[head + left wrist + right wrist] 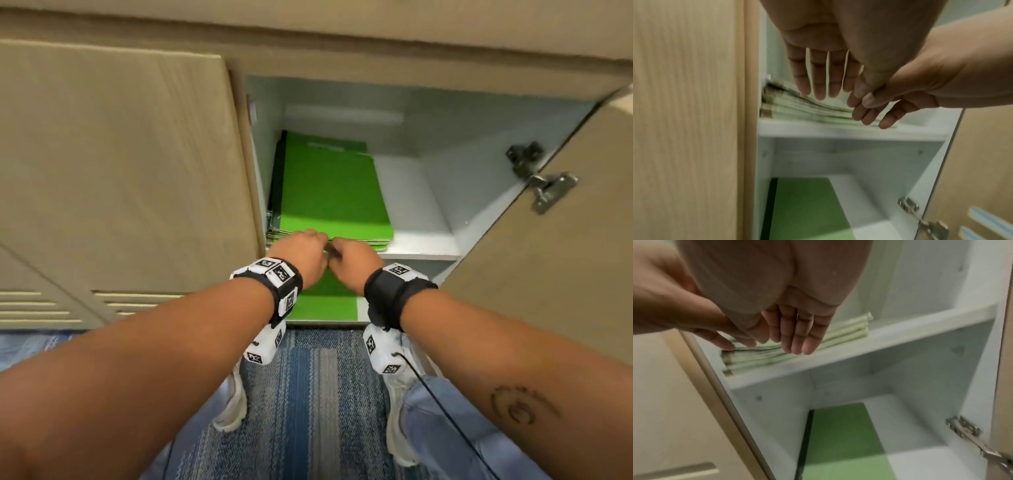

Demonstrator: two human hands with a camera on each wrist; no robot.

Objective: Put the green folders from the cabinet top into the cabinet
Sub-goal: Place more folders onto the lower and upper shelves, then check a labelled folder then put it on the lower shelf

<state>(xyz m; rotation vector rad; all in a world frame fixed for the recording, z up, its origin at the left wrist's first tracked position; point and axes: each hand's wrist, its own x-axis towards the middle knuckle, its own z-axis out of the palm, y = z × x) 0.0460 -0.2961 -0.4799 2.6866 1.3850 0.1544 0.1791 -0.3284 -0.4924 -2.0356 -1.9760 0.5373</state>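
A stack of green folders (pixel 332 192) lies flat on the left side of the upper shelf (pixel 421 240) inside the open cabinet. Both hands are side by side at the stack's near edge. My left hand (pixel 303 250) has its fingers (pixel 818 78) straight, tips at the folder edges (pixel 807 107). My right hand (pixel 352 257) also has straight fingers (pixel 797 334), laid against the front of the stack (pixel 849 331). Neither hand grips anything. Another green folder (pixel 325 301) lies on the lower shelf, seen in both wrist views (pixel 807 207) (pixel 842 443).
The right cabinet door (pixel 548 274) stands open with a metal hinge (pixel 541 185). The left door (pixel 120 171) is closed. The right part of the upper shelf is bare white. Blue striped carpet (pixel 308 394) and white shoes (pixel 233 407) are below.
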